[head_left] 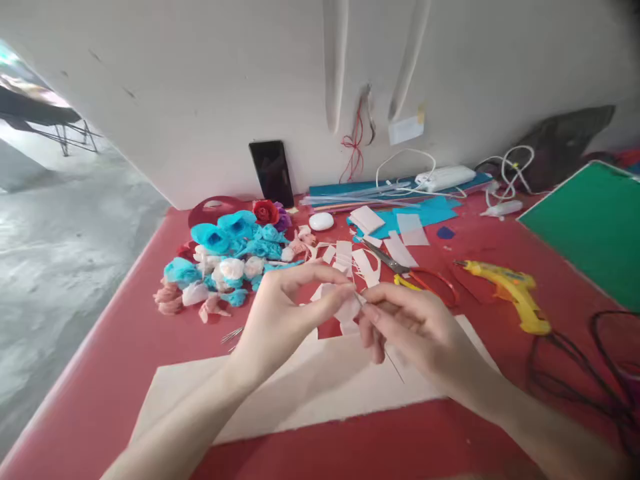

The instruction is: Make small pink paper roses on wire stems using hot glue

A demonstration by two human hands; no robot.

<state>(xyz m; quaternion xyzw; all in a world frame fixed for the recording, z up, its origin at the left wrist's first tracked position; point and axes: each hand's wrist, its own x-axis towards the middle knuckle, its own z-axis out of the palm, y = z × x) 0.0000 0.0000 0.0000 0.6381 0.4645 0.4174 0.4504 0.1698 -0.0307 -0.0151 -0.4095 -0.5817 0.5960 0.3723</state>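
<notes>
Over a pale paper sheet (300, 393), my two hands meet at the middle of the table. My left hand (300, 300) pinches the edge of a small whitish paper piece (350, 308) between thumb and fingers. A thin wire (395, 368) runs out below my right hand (407, 323), whose fingers are closed on it near the paper. Just where wire and paper meet is partly covered by my fingertips. Beyond my hands lie cut paper strips (344, 252) and scissors (393, 262) with red and yellow handles.
Left of my hands are piled blue, white and pink paper flowers (233, 269). A phone (273, 172) leans on the wall. To the right lie a yellow glue gun (515, 290), its dark cord (565, 383) and a green board (590, 227). Several loose wires (233, 335) rest beside the sheet.
</notes>
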